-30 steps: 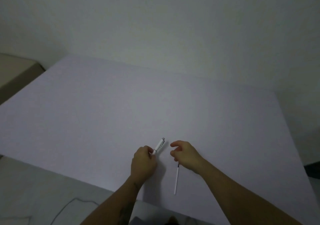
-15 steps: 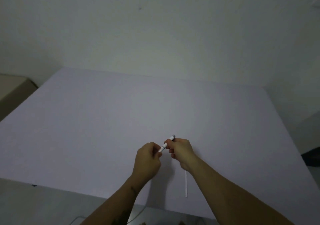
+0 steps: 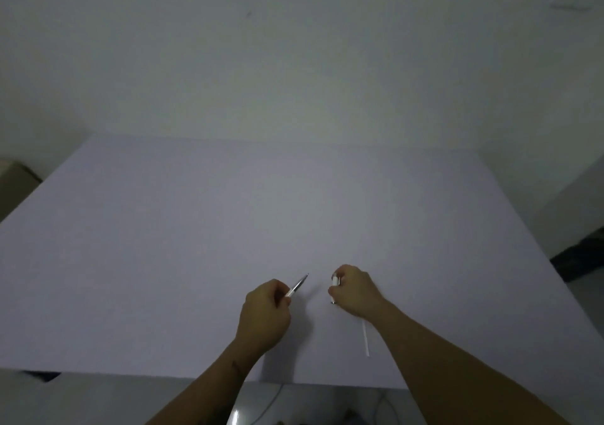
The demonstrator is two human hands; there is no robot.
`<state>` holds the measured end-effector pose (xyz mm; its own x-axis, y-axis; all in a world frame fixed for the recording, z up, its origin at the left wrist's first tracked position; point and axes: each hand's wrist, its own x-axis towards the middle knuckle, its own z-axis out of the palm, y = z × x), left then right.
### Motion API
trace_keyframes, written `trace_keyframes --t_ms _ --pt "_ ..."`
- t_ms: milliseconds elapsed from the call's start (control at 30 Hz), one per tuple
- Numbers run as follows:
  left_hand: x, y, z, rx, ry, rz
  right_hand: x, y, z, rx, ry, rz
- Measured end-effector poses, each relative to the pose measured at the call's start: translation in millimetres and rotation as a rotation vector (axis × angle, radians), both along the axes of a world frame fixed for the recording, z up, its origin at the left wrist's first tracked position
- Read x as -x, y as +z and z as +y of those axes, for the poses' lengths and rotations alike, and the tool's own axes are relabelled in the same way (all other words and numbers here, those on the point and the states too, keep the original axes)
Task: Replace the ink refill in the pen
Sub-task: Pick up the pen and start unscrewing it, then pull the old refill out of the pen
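Note:
The pen is in two pieces over the pale table (image 3: 196, 228). My left hand (image 3: 264, 316) grips the lower part of the pen (image 3: 296, 287), whose thin ink refill and tip stick out up and to the right. My right hand (image 3: 354, 290) holds the white upper barrel (image 3: 335, 285), roughly upright, a short gap to the right of the refill's tip. A spare white refill (image 3: 365, 338) lies flat on the table just below my right wrist, partly hidden by it.
The table's near edge (image 3: 163, 374) runs just below my forearms, with floor and a thin cable (image 3: 382, 405) beneath. A wall rises behind the table. A brown box (image 3: 16, 179) stands at far left.
Both hands held the whole pen together half a second ago; now they have pulled apart, the barrel going right with my right hand and the refill part staying in my left.

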<state>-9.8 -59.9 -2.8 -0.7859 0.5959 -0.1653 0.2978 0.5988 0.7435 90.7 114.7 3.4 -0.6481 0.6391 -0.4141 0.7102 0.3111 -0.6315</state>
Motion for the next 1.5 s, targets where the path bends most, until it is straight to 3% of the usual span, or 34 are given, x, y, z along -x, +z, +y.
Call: trace_keyframes --t_ms 233,500,867,1067,1200,1500 --pt "4 -2 1 -0.025 0.031 -0.081 3 -22 -30 -0.171 0.153 -0.154" --pt "7 1 -2 -0.05 0.055 -0.162 7 -32 -37 -0.248 0.113 -0.181" --pt "7 3 -4 -0.101 0.088 -0.283 -7 -11 -27 -0.094 -0.098 -0.062" --pt "0 14 3 -0.158 0.085 -0.251 11 17 -39 0.399 -0.359 0.264" --pt "-2 26 6 -0.222 0.062 -0.209 21 34 -49 0.589 -0.434 0.376" --pt "-3 42 6 -0.21 0.005 -0.195 21 47 -55 0.444 -0.466 0.454"
